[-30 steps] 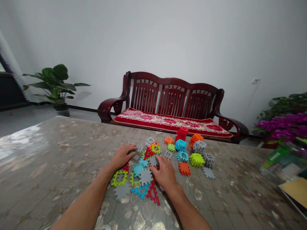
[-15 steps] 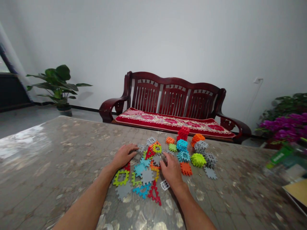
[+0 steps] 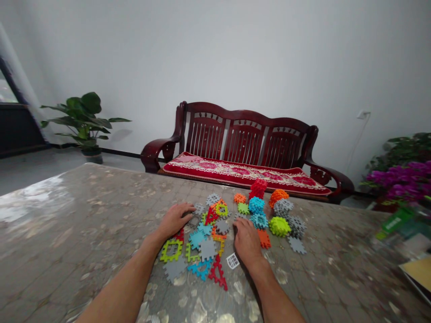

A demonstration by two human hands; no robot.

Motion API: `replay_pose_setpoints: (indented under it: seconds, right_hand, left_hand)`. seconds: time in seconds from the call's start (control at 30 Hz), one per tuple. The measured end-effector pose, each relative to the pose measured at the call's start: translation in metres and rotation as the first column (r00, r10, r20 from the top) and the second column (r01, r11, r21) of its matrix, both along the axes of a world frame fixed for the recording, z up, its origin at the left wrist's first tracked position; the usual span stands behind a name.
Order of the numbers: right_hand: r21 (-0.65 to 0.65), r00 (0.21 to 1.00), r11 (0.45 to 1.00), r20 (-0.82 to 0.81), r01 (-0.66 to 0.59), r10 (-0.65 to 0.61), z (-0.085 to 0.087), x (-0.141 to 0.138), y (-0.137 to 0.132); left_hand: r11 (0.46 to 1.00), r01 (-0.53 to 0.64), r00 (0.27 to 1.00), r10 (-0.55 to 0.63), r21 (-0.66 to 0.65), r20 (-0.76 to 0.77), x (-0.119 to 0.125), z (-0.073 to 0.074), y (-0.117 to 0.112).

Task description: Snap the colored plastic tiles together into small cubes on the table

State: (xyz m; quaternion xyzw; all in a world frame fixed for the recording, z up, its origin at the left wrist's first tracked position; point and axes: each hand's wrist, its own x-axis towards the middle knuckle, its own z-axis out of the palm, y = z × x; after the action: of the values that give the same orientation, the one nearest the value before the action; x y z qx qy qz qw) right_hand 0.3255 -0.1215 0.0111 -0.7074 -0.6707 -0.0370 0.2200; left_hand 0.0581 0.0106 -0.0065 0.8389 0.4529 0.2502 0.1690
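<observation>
Several flat interlocking plastic tiles [image 3: 205, 244] in grey, blue, green, red and orange lie spread on a marbled table [image 3: 84, 233]. Behind them stand assembled blocks: a red one [image 3: 257, 188], a blue one [image 3: 256, 204], an orange one [image 3: 278, 195] and a lime one [image 3: 279, 225]. My left hand [image 3: 175, 220] rests palm down on the left edge of the pile, fingers stretched over a grey tile. My right hand [image 3: 247, 242] lies flat beside an orange tile [image 3: 264, 238], fingers forward near a grey tile. A small white grid piece [image 3: 232, 260] sits by my right wrist.
A dark red wooden bench [image 3: 242, 152] with a red cushion stands behind the table. A potted plant [image 3: 84, 123] is at the back left. Purple flowers [image 3: 400, 179] and green and yellow items [image 3: 404, 233] sit at the right edge.
My right hand has slid to the right off the flat tiles, uncovering the white grid piece. My left hand has stayed in place. The view has shifted slightly.
</observation>
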Motion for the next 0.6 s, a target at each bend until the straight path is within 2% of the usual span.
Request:
replay_pose_setpoints:
  seconds: [0.23, 0.37, 0.47, 0.6]
  right_hand:
    - [0.054, 0.995, 0.999, -0.103, 0.006, 0.000, 0.010, -0.014, -0.003]
    - [0.005, 0.986, 1.000, -0.167, 0.030, -0.028, 0.015, -0.029, -0.005]
    - [-0.035, 0.986, 0.999, -0.163, 0.018, -0.023, 0.013, -0.032, -0.005]
    - [-0.025, 0.984, 0.999, -0.177, 0.026, -0.030, 0.008, -0.030, -0.003]
  left_hand:
    - [1.000, 0.004, 1.000, -0.004, 0.000, -0.024, 0.000, 0.004, -0.002]
    - [1.000, -0.004, 1.000, 0.004, -0.015, -0.028, 0.001, 0.007, -0.003]
    - [1.000, -0.012, 0.999, 0.011, -0.021, -0.031, 0.002, 0.007, -0.004]
    - [1.000, 0.000, 1.000, 0.000, -0.008, -0.030, 0.002, 0.006, -0.003]
